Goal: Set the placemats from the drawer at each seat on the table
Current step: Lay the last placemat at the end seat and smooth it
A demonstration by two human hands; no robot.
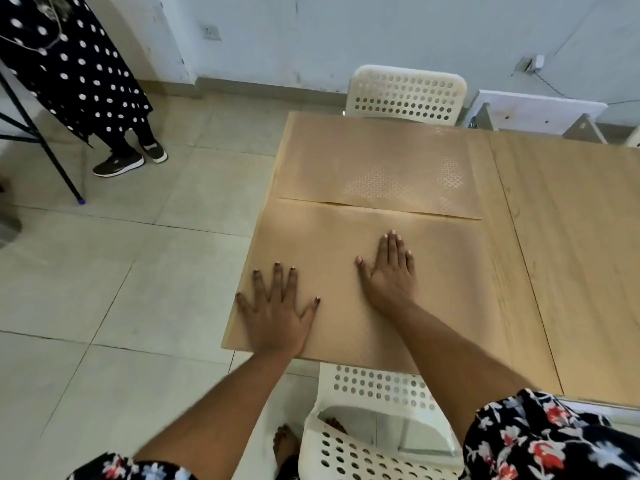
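Note:
Two tan placemats lie on the wooden table [571, 237]. The near placemat [443, 278] covers the table's front left end, before the near white chair [374, 420]. The far placemat [374, 157], with a pale lattice pattern, lies beyond it in front of the far white chair [405, 93]; its near edge overlaps the near mat. My left hand [277, 306] lies flat with fingers spread on the near mat's left part. My right hand [389, 271] presses flat on the mat's middle.
A person in a dotted black dress and dark shoes [128, 157] stands at the back left beside a black stand leg [45, 140]. Tiled floor [121, 271] lies left of the table. White furniture [540, 112] stands against the wall at the back right.

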